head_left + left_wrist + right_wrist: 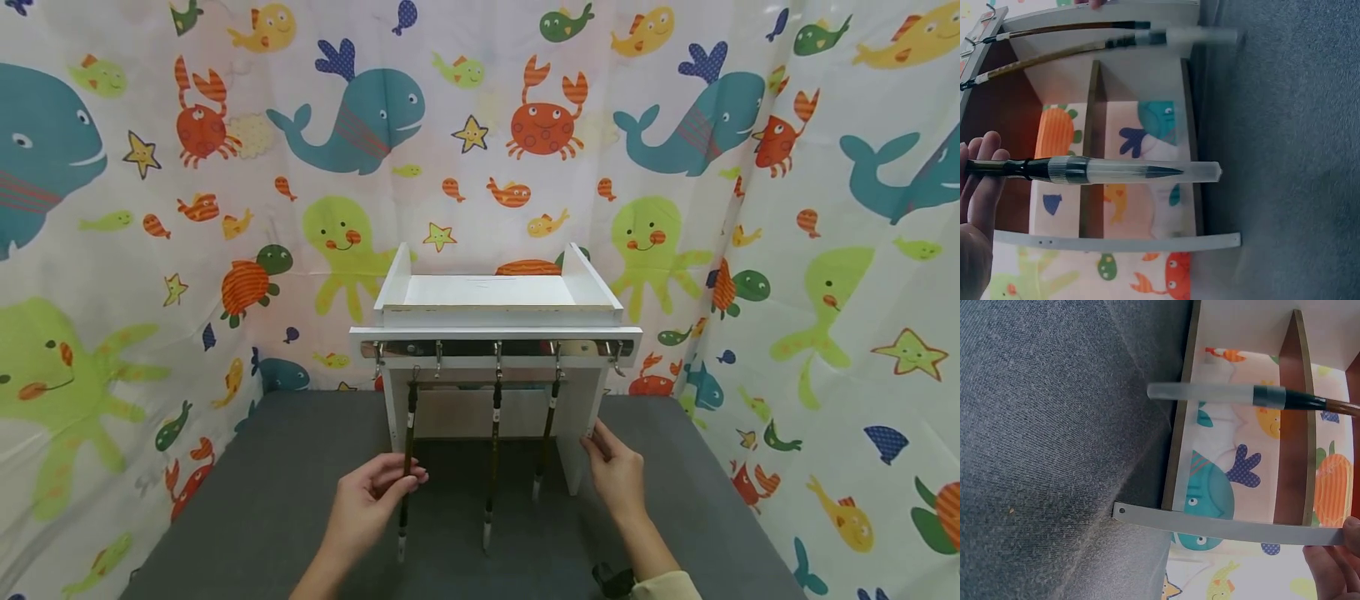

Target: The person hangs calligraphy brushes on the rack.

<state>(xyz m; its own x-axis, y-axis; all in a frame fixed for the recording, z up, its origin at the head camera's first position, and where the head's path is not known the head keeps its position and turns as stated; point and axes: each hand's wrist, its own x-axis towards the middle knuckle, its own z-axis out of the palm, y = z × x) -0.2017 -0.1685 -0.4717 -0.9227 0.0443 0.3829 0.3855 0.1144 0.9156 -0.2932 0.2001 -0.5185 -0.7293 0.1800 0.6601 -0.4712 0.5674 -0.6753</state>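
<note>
My left hand (360, 504) pinches the dark handle of the left calligraphy brush (411, 417), which hangs from a hook. In the left wrist view, a clear cap (1204, 172) covers that brush's dark pointed tip. My right hand (621, 479) grips the front edge of the right side panel (573, 450) of a white shelf (495, 318), thumb on one face and fingers on the other. Between the hands hang the middle brush (492, 467) and the right brush (549, 425), both capped and pointing down; neither is touched.
A metal strip (465, 348) with several hooks runs along the shelf's front. Crossboards (1299, 425) join the side panels behind the brushes. The shelf stands on a grey cloth surface (315, 467), with a sea-animal curtain (465, 225) behind and at both sides. A black object (613, 579) is near the right sleeve.
</note>
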